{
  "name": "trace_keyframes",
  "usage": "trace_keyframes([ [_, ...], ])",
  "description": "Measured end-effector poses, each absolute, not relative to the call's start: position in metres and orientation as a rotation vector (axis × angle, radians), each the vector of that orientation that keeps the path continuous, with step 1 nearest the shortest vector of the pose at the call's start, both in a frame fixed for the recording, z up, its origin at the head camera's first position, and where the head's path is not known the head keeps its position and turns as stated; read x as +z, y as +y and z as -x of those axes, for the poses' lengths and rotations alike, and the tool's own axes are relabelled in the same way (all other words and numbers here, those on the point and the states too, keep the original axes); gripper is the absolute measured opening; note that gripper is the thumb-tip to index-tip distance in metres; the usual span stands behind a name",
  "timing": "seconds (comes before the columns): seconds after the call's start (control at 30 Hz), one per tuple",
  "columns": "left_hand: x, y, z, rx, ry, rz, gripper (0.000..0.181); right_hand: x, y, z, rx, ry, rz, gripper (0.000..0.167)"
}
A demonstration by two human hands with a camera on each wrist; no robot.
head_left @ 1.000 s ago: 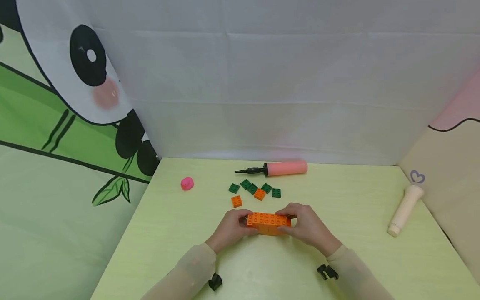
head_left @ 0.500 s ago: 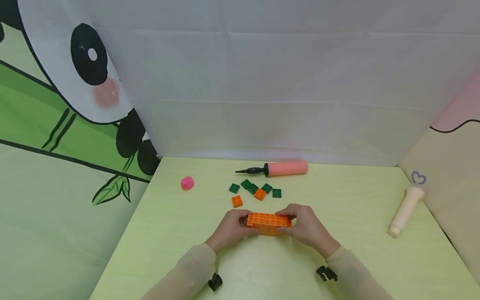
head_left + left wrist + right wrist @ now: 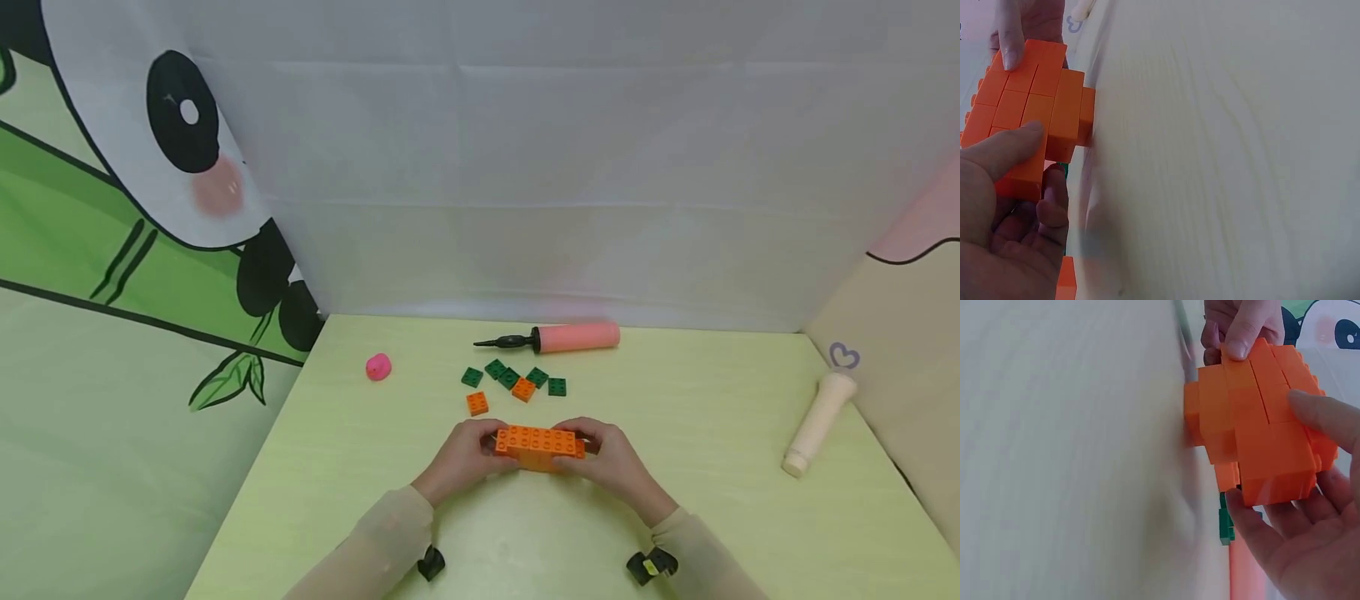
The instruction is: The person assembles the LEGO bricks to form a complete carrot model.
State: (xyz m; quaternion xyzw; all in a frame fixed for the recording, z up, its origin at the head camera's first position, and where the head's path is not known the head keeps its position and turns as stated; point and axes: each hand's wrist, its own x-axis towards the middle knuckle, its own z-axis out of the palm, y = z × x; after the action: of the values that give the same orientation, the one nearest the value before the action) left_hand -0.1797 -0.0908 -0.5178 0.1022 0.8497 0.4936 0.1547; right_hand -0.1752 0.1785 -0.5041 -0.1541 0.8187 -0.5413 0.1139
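An orange block build (image 3: 537,442) made of several toy building bricks sits between both hands, studs upward. It narrows in steps toward the table, as the wrist views show. My left hand (image 3: 463,457) grips its left end, the thumb lying along the near side (image 3: 1013,112) and the fingers curled behind and beneath. At the other end my right hand (image 3: 611,460) holds it the same way, thumb on the near face and fingers around the back (image 3: 1310,531). In the head view the fingers behind the build are partly hidden.
Beyond the hands lie several green bricks (image 3: 557,387), a loose orange brick (image 3: 477,404) and another orange brick (image 3: 523,389). A pink-and-black hand pump (image 3: 577,337) is at the back. A pink lump (image 3: 378,367) sits left; a pale cylinder (image 3: 819,423) with a purple heart (image 3: 844,356) stands right.
My right hand has shifted its grip slightly, its wrist turning and dropping a little. The build and my left hand stay almost where they were. The head view has moved very slightly.
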Motion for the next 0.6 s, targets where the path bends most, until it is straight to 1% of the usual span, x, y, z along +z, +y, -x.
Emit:
trace_keyframes([
  [0.17,-0.516,-0.092,0.182,1.366,2.442,-0.329,0.041,-0.509,0.179,0.174,-1.650,2.355,0.390,0.041],
  [0.43,-0.513,-0.106,0.189,1.217,2.478,-0.416,0.036,-0.510,0.179,0.174,-1.640,2.350,0.347,0.042],
  [0.6,-0.505,-0.118,0.199,1.201,2.585,-0.364,0.032,-0.511,0.179,0.174,-1.650,2.339,0.337,0.042],
])
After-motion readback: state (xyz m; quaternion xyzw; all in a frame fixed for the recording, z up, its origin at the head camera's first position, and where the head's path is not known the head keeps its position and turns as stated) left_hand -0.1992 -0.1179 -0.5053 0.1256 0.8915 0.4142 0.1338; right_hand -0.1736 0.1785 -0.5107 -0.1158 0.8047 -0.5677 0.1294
